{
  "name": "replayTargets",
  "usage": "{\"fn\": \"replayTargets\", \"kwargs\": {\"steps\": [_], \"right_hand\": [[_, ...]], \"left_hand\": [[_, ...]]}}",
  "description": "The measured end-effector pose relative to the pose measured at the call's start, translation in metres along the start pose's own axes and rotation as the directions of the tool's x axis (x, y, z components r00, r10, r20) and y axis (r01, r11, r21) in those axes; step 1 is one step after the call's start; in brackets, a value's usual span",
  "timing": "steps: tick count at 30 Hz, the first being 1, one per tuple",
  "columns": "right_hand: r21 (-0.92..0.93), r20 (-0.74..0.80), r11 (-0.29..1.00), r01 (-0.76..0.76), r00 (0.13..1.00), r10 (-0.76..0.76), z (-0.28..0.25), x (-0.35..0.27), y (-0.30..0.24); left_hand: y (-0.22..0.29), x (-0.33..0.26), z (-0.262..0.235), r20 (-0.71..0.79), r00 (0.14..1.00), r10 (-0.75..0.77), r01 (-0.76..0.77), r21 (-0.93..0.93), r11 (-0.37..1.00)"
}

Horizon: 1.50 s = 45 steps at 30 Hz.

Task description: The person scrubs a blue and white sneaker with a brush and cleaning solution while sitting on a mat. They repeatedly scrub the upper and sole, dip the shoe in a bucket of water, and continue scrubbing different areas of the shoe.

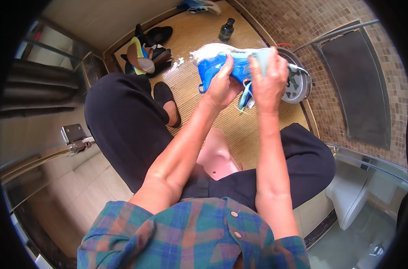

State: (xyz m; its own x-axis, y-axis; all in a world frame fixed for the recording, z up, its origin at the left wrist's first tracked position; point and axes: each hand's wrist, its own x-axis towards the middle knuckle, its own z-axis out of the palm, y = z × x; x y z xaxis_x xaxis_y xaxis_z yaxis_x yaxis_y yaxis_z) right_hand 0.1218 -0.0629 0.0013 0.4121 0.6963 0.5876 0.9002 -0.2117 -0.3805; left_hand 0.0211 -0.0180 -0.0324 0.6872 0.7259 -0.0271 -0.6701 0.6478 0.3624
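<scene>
While seated, left hand (221,85) fingers wrap the blue sneaker (222,62) at upper centre, steadying it; right hand (267,76) fingers press a pale cloth (263,56) onto it. Dark bottle (226,30) sits beyond.

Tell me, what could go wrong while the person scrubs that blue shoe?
The blue shoe is covered in white foam and held up in the air by the left hand, so it might slip and drop. The right hand rubs close beside it, and foam could splash onto the black trousers. Foam already lies on the woven mat, which may be slippery underfoot.
</scene>
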Motion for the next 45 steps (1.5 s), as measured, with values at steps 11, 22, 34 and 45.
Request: {"fn": "replayTargets", "kwargs": {"steps": [11,22,34,45], "right_hand": [[-0.097,-0.023,0.962,-0.256,0.967,0.255,0.018,0.011,0.076],[0.179,0.140,0.981,0.079,0.985,-0.105,0.019,-0.024,-0.007],[0.181,0.121,0.976,-0.124,0.987,0.103,0.028,-0.014,0.032],[-0.005,0.283,0.996,-0.095,0.955,0.092,0.015,-0.037,0.034]], "left_hand": [[0.009,0.004,-0.009,-0.093,0.994,-0.050,0.031,-0.193,0.981],[-0.001,0.011,-0.035,-0.108,0.994,0.016,-0.030,-0.131,0.991],[-0.010,0.011,-0.030,-0.119,0.993,-0.006,-0.006,-0.098,0.995],[0.020,0.011,-0.028,-0.045,0.999,0.029,-0.025,0.087,0.996]]}}
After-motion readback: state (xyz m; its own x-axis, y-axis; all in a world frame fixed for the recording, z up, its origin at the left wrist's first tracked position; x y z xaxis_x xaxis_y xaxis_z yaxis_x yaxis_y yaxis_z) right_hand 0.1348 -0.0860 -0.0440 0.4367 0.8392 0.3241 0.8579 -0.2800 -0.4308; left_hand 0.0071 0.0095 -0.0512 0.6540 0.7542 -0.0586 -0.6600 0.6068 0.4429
